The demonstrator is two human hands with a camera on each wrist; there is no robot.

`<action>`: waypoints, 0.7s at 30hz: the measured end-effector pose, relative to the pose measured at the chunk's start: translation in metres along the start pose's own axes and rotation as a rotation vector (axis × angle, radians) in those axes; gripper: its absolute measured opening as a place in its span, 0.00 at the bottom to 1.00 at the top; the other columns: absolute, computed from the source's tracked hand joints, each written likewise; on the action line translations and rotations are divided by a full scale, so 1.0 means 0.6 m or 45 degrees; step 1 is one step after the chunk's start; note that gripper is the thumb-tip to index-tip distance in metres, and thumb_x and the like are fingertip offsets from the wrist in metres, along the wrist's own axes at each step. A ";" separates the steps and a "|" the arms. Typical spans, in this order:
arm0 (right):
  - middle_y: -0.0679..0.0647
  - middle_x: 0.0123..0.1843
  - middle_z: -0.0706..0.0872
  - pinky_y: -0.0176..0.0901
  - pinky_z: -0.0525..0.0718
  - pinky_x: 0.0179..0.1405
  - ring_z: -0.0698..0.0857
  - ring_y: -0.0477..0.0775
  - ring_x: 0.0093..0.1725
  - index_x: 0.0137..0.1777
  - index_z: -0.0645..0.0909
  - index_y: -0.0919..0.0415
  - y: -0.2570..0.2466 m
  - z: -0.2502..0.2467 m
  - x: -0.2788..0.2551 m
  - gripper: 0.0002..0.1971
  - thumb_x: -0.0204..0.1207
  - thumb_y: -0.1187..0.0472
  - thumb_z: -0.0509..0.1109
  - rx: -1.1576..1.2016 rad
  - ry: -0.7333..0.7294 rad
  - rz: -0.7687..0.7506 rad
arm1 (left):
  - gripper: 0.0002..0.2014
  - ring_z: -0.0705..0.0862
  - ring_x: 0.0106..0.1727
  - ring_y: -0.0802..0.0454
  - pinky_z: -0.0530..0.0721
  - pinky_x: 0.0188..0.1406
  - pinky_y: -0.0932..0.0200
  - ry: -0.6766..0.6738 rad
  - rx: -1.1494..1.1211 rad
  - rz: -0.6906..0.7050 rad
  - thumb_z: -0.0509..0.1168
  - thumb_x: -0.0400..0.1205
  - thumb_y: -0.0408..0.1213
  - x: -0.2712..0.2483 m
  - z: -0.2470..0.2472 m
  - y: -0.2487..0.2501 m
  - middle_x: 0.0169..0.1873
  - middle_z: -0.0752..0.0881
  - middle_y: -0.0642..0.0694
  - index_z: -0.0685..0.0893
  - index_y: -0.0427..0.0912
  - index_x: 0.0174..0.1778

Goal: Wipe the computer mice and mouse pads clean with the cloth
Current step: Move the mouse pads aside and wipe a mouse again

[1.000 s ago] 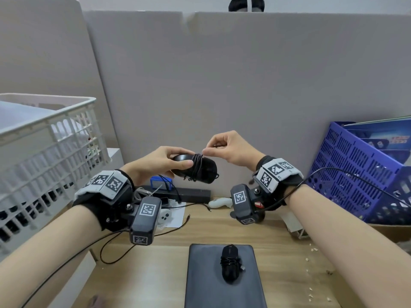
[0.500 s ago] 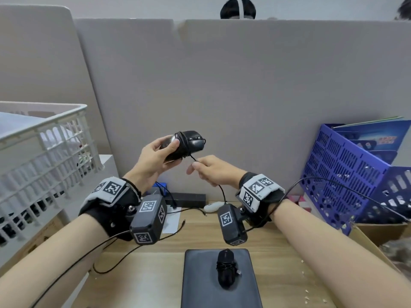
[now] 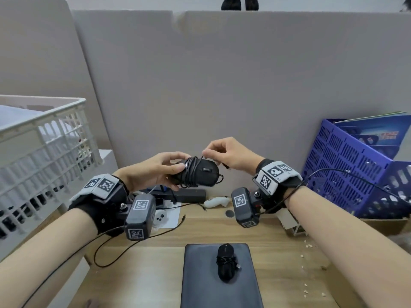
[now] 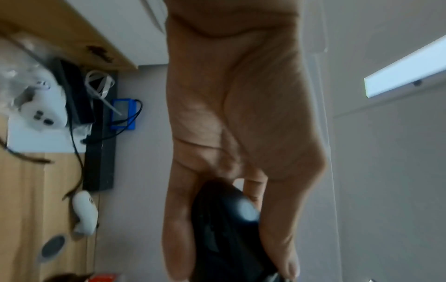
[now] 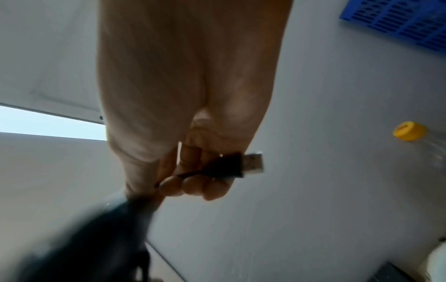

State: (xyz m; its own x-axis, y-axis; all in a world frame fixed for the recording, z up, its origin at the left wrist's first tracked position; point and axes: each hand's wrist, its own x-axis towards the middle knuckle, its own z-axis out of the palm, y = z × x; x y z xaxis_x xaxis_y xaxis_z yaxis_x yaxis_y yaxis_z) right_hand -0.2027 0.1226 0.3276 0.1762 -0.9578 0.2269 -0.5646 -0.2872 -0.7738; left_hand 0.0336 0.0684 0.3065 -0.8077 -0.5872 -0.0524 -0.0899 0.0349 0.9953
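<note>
My left hand (image 3: 155, 170) grips a black wired mouse (image 3: 200, 174) in the air above the desk, its cable wound around the body. My right hand (image 3: 224, 152) pinches the mouse's cable just above it, and the USB plug (image 5: 243, 166) sticks out of the curled fingers in the right wrist view. In the left wrist view the mouse (image 4: 224, 234) sits between thumb and fingers. A second black mouse (image 3: 225, 262), cable wrapped round it, lies on a dark grey mouse pad (image 3: 200, 285) near the front of the desk. No cloth is in view.
A white lattice basket (image 3: 44, 156) stands at the left and a blue crate (image 3: 355, 170) with booklets at the right. Along the grey partition lie a black bar (image 3: 191, 193), a white controller (image 3: 161, 216), a white device (image 3: 216, 202) and loose cables.
The mouse came down and rolled in my left hand. My right hand moved from under it to above it, carrying the cable another turn around.
</note>
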 end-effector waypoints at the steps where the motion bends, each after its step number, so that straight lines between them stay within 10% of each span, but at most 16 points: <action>1: 0.54 0.32 0.80 0.35 0.72 0.23 0.75 0.45 0.27 0.45 0.86 0.58 0.005 0.005 0.000 0.10 0.82 0.54 0.66 0.042 0.044 0.006 | 0.25 0.86 0.53 0.41 0.91 0.44 0.52 -0.020 -0.074 0.029 0.72 0.80 0.42 0.001 -0.001 -0.003 0.56 0.85 0.38 0.76 0.40 0.72; 7: 0.56 0.27 0.78 0.41 0.78 0.33 0.76 0.49 0.27 0.34 0.78 0.64 0.038 0.040 -0.001 0.14 0.77 0.79 0.59 0.273 0.168 0.032 | 0.44 0.86 0.57 0.47 0.89 0.46 0.53 0.008 -0.353 0.194 0.80 0.71 0.50 0.025 0.020 -0.012 0.63 0.82 0.40 0.70 0.40 0.80; 14: 0.56 0.38 0.82 0.44 0.84 0.41 0.82 0.51 0.37 0.47 0.79 0.62 0.092 0.090 0.000 0.05 0.83 0.68 0.62 0.436 0.176 0.252 | 0.26 0.84 0.66 0.46 0.87 0.60 0.48 0.351 -0.516 0.196 0.64 0.87 0.34 0.074 0.044 -0.069 0.75 0.77 0.39 0.67 0.44 0.82; 21: 0.57 0.50 0.81 0.39 0.79 0.44 0.78 0.52 0.48 0.65 0.78 0.68 0.164 0.139 -0.030 0.20 0.83 0.51 0.64 0.519 -0.019 0.557 | 0.27 0.89 0.57 0.49 0.87 0.53 0.58 0.365 -0.277 -0.053 0.63 0.87 0.38 0.086 0.056 -0.160 0.59 0.87 0.41 0.65 0.63 0.80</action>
State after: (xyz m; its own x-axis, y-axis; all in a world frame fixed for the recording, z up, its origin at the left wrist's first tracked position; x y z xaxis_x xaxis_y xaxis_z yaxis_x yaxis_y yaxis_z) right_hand -0.1940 0.1123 0.1979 0.0100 -0.9854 -0.1698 -0.2328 0.1628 -0.9588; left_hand -0.0191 0.0620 0.2056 -0.6067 -0.7887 -0.0992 0.0315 -0.1485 0.9884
